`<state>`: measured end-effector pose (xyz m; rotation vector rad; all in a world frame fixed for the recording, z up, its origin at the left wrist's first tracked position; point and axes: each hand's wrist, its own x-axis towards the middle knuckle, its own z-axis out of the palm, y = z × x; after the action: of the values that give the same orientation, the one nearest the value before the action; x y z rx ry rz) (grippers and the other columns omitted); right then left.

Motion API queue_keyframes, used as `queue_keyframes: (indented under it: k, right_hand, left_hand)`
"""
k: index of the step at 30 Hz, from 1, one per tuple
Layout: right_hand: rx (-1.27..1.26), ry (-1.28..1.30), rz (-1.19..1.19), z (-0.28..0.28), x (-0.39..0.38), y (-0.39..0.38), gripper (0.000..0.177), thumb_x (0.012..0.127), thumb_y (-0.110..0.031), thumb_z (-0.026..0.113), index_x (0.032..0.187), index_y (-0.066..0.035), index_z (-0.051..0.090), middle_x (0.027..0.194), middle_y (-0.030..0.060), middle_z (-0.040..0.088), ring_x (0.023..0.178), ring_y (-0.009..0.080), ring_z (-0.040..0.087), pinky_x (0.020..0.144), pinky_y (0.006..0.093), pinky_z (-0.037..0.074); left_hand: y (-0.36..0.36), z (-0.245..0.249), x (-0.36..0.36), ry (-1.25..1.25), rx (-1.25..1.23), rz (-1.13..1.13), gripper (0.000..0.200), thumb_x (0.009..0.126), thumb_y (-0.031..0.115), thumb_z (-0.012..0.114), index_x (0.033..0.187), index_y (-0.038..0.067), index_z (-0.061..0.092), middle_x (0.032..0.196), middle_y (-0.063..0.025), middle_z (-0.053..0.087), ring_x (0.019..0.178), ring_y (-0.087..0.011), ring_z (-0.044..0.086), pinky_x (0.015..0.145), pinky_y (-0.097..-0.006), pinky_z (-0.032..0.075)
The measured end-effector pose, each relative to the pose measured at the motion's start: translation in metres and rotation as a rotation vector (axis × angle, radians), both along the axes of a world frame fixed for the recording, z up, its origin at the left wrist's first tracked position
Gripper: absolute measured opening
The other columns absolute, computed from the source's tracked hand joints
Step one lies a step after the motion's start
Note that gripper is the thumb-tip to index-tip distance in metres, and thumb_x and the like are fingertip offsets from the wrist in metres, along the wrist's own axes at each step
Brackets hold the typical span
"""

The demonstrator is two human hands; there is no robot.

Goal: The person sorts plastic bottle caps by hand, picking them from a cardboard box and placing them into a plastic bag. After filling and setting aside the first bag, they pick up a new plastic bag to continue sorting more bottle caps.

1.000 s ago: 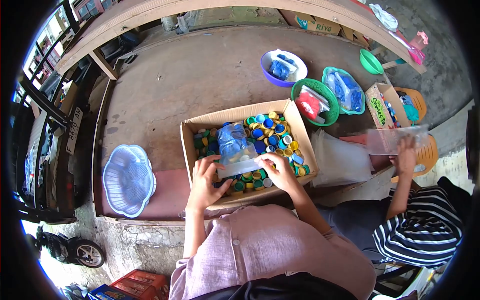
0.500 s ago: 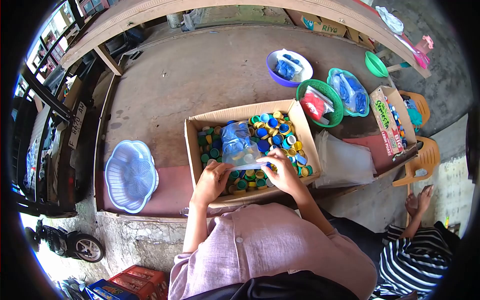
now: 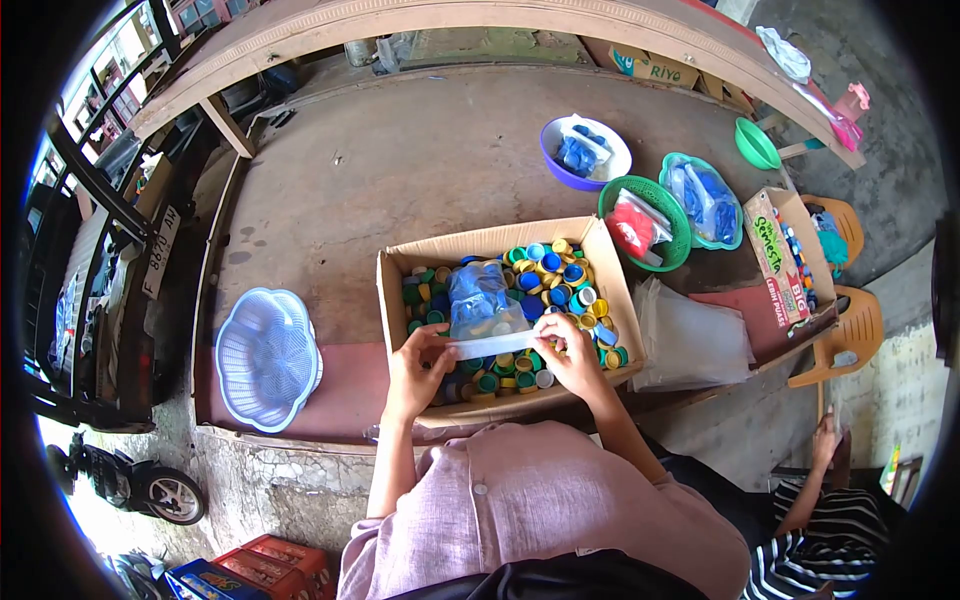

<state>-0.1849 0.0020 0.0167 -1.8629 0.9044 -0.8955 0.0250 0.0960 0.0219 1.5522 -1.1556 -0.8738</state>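
A clear plastic bag (image 3: 482, 302) with blue bottle caps inside lies over the loose caps in a cardboard box (image 3: 386, 290). Its top edge is folded into a flat whitish strip, stretched between my two hands. My left hand (image 3: 418, 368) pinches the strip's left end, and my right hand (image 3: 566, 352) pinches the right end. Around and under the bag are many bottle caps (image 3: 555, 270) in blue, yellow, green and white.
A pale blue basket (image 3: 268, 360) stands left. Right of the box are flat plastic bags (image 3: 690, 340), a green basket (image 3: 640, 190), a purple basin (image 3: 622, 160), a turquoise basket (image 3: 738, 225) and a printed carton (image 3: 775, 250). A co-worker in striped clothing (image 3: 825, 525) is at lower right.
The folded strip at the bag's top now shows wider and flatter between my hands. The co-worker's hand at the right has moved lower.
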Motion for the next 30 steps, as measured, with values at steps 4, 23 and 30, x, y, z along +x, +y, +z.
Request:
queue_keyframes:
  k: [4,23,30]
  right_hand:
    - [0.098,-0.018,0.0,-0.003,-0.001,0.001,0.009,0.08,-0.008,0.06,0.086,-0.002,0.057,0.077,0.0016,0.062,0.066,0.0069,0.055,0.054,0.0204,0.037]
    - [-0.039,0.0,0.044,-0.004,0.002,-0.002,0.008,0.077,-0.005,0.062,0.084,-0.002,0.062,0.073,0.0057,0.06,0.056,0.0097,0.048,0.052,0.0225,0.037]
    - [-0.025,-0.02,0.029,-0.026,0.004,-0.007,0.008,0.08,-0.006,0.059,0.088,-0.004,0.059,0.071,0.0026,0.059,0.054,0.0071,0.043,0.048,0.021,0.031]
  left_hand:
    - [0.002,-0.01,0.0,0.199,-0.05,0.065,0.032,0.079,-0.002,0.059,0.109,-0.002,0.048,0.088,-0.0106,0.063,0.075,-0.0126,0.061,0.064,-0.0212,0.049]
    - [0.001,-0.013,0.003,-0.349,-0.099,-0.113,0.014,0.076,-0.002,0.058,0.089,0.0,0.059,0.093,-0.0098,0.057,0.071,-0.0172,0.057,0.062,-0.0275,0.047]
    - [0.002,-0.017,-0.003,-0.122,0.071,-0.01,0.014,0.083,0.004,0.054,0.096,0.001,0.053,0.072,-0.0112,0.059,0.063,-0.0168,0.058,0.059,-0.0273,0.044]
